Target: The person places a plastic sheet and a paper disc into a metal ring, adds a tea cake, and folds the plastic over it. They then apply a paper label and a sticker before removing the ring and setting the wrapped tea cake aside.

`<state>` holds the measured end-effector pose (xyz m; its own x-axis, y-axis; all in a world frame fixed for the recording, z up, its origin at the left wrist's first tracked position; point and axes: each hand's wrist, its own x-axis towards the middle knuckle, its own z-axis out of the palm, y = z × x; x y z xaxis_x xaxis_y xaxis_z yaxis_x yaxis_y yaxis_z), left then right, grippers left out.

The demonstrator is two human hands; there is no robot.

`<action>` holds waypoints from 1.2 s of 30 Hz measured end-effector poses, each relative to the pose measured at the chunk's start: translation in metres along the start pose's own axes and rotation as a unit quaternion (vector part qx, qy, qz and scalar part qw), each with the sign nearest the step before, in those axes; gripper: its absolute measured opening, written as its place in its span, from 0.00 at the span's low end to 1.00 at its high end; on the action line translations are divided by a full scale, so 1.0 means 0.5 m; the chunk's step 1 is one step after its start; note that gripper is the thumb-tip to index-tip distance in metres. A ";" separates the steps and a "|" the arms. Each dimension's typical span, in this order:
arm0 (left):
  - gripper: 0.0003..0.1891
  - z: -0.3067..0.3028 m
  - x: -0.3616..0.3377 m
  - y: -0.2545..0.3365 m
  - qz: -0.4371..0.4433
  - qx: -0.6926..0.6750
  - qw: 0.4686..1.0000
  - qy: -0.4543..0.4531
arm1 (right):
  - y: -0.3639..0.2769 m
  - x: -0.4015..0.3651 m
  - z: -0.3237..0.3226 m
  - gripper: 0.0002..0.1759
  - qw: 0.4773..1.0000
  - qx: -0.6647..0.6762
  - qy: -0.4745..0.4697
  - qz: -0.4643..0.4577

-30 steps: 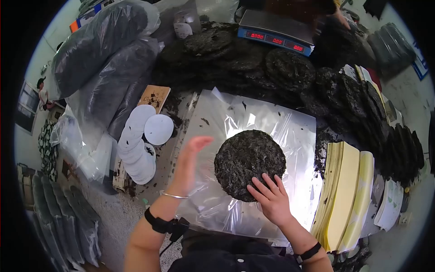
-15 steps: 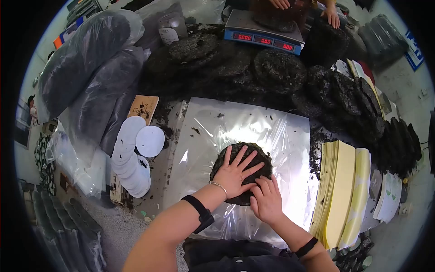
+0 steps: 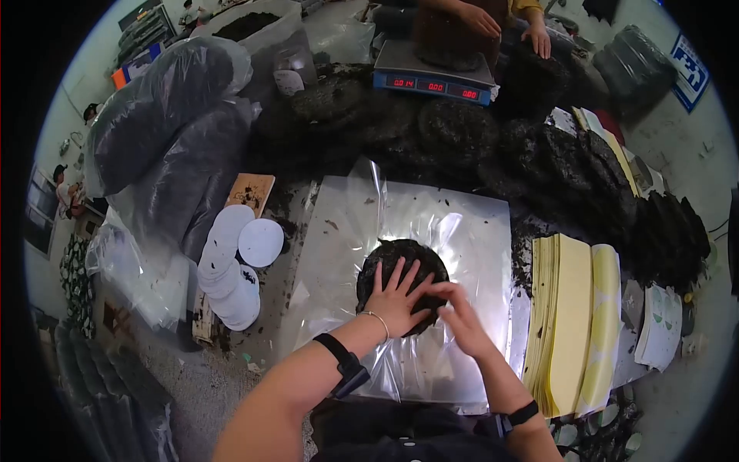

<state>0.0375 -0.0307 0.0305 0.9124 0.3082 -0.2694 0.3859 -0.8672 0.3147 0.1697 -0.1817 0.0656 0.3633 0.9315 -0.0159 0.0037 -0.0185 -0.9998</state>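
Observation:
A round, dark cake of what looks like dried seaweed (image 3: 408,250) lies on clear plastic film (image 3: 339,308) spread over a shiny metal board (image 3: 485,231). My left hand (image 3: 394,299) is flat on top of the cake, fingers spread. At the cake's right edge is my right hand (image 3: 463,317), its fingers stretched out toward the left one and slightly blurred. The film has creases around the cake, and a flap of it stands up at the board's far edge.
White paper discs (image 3: 260,242) overlap on the left, near a wooden block (image 3: 250,192). Yellow sheets (image 3: 571,323) are stacked at right. More dark cakes (image 3: 458,135) line the back, before a digital scale (image 3: 435,73) where another person's hands (image 3: 479,19) rest. Filled plastic bags (image 3: 158,115) are piled back left.
My right hand has lifted its fingers from the cake's lower right and shifted up along its edge. My left hand stays on the cake. A film flap has risen at the back.

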 end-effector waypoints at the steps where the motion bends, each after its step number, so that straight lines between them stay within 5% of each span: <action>1: 0.45 0.021 0.003 -0.001 -0.002 0.035 0.999 0.028 | -0.014 -0.034 -0.013 0.19 0.993 -0.056 0.098 -0.019; 2: 0.45 0.023 0.002 0.000 -0.004 0.045 0.998 0.040 | -0.020 -0.072 -0.027 0.18 0.974 -0.113 0.193 -0.038; 4: 0.46 0.018 0.009 0.001 -0.023 0.062 0.997 0.042 | -0.040 -0.175 -0.027 0.21 0.894 -0.310 0.294 0.138; 6: 0.49 0.030 0.031 -0.012 -0.019 0.089 0.994 0.056 | 0.023 -0.246 0.006 0.23 0.807 -0.457 0.116 0.356; 9: 0.50 0.043 0.040 -0.014 -0.019 0.106 0.991 0.074 | 0.121 -0.273 0.029 0.23 0.826 -0.549 0.057 0.115; 10: 0.51 0.051 0.042 -0.017 -0.016 0.111 0.991 0.079 | 0.106 -0.240 -0.013 0.23 0.935 -0.297 0.014 0.193; 11: 0.51 0.057 0.041 -0.014 -0.016 0.091 0.992 0.083 | -0.035 -0.233 -0.034 0.24 0.984 -0.071 0.043 0.159; 12: 0.50 0.050 0.043 -0.016 -0.022 0.072 0.993 0.094 | -0.170 -0.237 -0.040 0.24 0.980 0.157 0.059 0.110; 13: 0.50 0.035 0.036 -0.022 -0.025 0.073 0.992 0.101 | -0.166 -0.253 -0.023 0.24 0.981 0.154 0.054 0.105; 15: 0.42 0.006 0.036 -0.030 0.001 -0.072 0.993 0.098 | -0.117 -0.316 0.027 0.21 0.942 0.325 -0.005 -0.079; 16: 0.31 -0.002 0.041 -0.049 0.014 -0.254 0.958 0.133 | -0.054 -0.315 0.055 0.16 0.996 -0.055 0.016 -0.074; 17: 0.25 -0.063 -0.013 -0.016 0.021 -0.478 0.855 0.200 | -0.009 -0.315 0.079 0.17 0.940 -0.327 -0.019 -0.097; 18: 0.22 -0.162 -0.109 0.049 0.029 -0.671 0.698 0.251 | -0.004 -0.300 0.099 0.27 0.827 -0.531 -0.068 -0.172; 19: 0.22 -0.221 -0.230 0.097 0.055 -0.630 0.731 0.255 | 0.037 -0.280 0.123 0.36 0.809 -0.556 -0.057 -0.184; 20: 0.25 -0.197 -0.317 0.113 0.169 -0.607 0.737 0.245 | 0.071 -0.260 0.134 0.38 0.797 -0.572 -0.033 -0.190; 22: 0.24 -0.147 -0.420 0.151 0.322 -0.663 0.673 -0.060 | 0.099 -0.182 0.147 0.43 0.773 -0.602 -0.003 -0.198; 24: 0.24 0.007 -0.424 0.155 0.236 -0.578 0.775 -0.094 | 0.071 -0.102 0.154 0.50 0.760 -0.619 0.020 -0.198; 26: 0.30 0.136 -0.407 0.133 0.013 -0.353 0.920 0.167 | 0.059 -0.051 0.155 0.45 0.776 -0.592 0.044 -0.213; 29: 0.39 0.122 -0.307 0.070 -0.068 -0.228 0.878 0.416 | 0.052 -0.020 0.162 0.35 0.799 -0.583 0.009 -0.148; 32: 0.32 0.029 -0.185 0.023 -0.019 -0.110 0.903 0.416 | 0.063 0.001 0.163 0.27 0.796 -0.584 0.027 -0.159; 34: 0.22 0.008 -0.116 -0.006 -0.043 -0.115 0.970 0.212 | 0.053 -0.005 0.148 0.26 0.813 -0.573 -0.004 -0.099; 36: 0.14 -0.027 -0.075 0.002 -0.075 -0.072 0.989 0.102 | 0.024 -0.046 0.116 0.29 0.853 -0.448 0.012 -0.266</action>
<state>0.0056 -0.0380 0.0533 0.8464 0.5143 -0.1386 0.5210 -0.7454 0.4159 0.1072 -0.1822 0.0536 0.1073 0.8869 0.4492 0.8813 0.1243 -0.4558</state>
